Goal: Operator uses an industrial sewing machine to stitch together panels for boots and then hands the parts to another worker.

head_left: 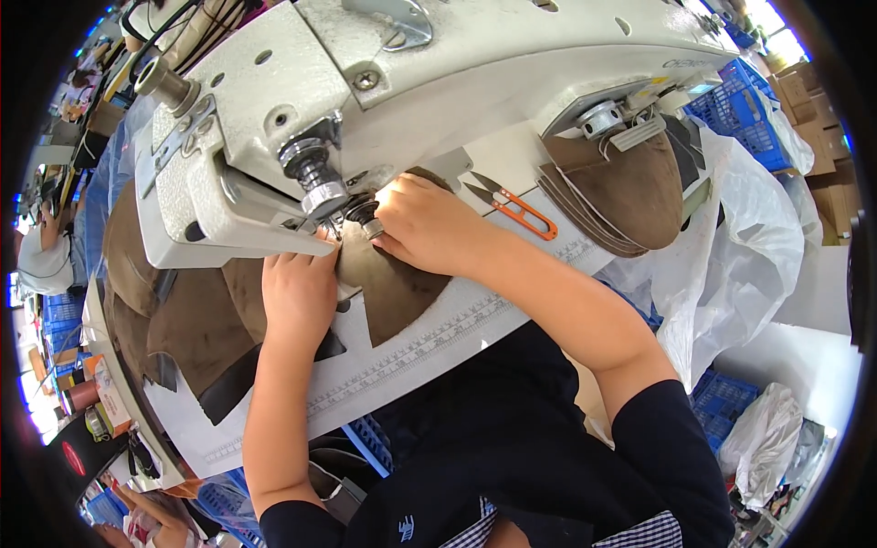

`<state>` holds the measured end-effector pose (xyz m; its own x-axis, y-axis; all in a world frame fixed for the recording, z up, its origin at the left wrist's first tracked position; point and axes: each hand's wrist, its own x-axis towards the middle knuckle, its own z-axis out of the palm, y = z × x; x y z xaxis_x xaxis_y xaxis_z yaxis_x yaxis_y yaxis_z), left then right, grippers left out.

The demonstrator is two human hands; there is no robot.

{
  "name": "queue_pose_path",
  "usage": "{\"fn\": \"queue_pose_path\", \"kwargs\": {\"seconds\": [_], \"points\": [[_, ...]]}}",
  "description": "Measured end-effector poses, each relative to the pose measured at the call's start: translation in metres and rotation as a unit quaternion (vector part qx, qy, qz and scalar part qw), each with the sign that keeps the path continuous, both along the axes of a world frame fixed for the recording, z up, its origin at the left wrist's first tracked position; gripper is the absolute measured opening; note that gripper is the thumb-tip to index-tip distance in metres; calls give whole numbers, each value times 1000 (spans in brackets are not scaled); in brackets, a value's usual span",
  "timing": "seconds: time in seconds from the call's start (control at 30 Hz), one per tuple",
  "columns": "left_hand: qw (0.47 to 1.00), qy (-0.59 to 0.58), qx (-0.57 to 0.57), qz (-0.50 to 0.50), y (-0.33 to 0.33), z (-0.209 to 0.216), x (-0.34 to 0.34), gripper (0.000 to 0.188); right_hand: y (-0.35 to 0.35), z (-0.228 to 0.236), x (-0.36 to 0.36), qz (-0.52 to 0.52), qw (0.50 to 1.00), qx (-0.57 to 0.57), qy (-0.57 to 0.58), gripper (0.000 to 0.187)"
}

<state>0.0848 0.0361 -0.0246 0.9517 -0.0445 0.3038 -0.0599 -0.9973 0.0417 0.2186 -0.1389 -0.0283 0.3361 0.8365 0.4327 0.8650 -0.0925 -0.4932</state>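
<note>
Both hands [431, 224], grip unclear, crowd the sewing head [248, 114], brown piece [402, 292] beneath, open tabletop [512, 310] along its near edge.

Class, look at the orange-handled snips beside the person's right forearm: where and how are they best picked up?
Probably by the orange handle, pinched across its two arms, coming from above on the person's right. The snips lie flat, their pointed blades aimed away to the left, so the looped end seems the safer grip.

A dark navy short-sleeved top [557, 447] bears blue-and-white checked trim [647, 532] and a small light-blue emblem [406, 528].
</note>
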Motion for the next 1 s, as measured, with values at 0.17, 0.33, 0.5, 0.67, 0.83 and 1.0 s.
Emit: {"fn": "queue_pose_path", "kwargs": {"seconds": [0.17, 0.33, 0.5, 0.67, 0.83, 1.0], "points": [[997, 62, -38, 30, -1, 12, -3, 25, 7, -7, -1, 1, 999, 43, -14, 27], [981, -30, -191, -21, 0, 30, -16, 21, -1, 1, -17, -74, 986, -85, -119, 29], [841, -235, -279, 398, 75, 76, -98, 20, -9, -11, -13, -45, 986, -91, -135, 26], [601, -112, -557, 563, 154, 46, -163, 40, -4, -9, -16, -36, 990, -72, -119, 26], [655, -235, -561, 448, 137, 48, -147, 25, -9, 18, -19, -30, 994, -78, -66, 26], [937, -166, -81, 296, 29, 127, -123, 44, 0, 75, -67, 143, 948, -84, 272, 43]]}}
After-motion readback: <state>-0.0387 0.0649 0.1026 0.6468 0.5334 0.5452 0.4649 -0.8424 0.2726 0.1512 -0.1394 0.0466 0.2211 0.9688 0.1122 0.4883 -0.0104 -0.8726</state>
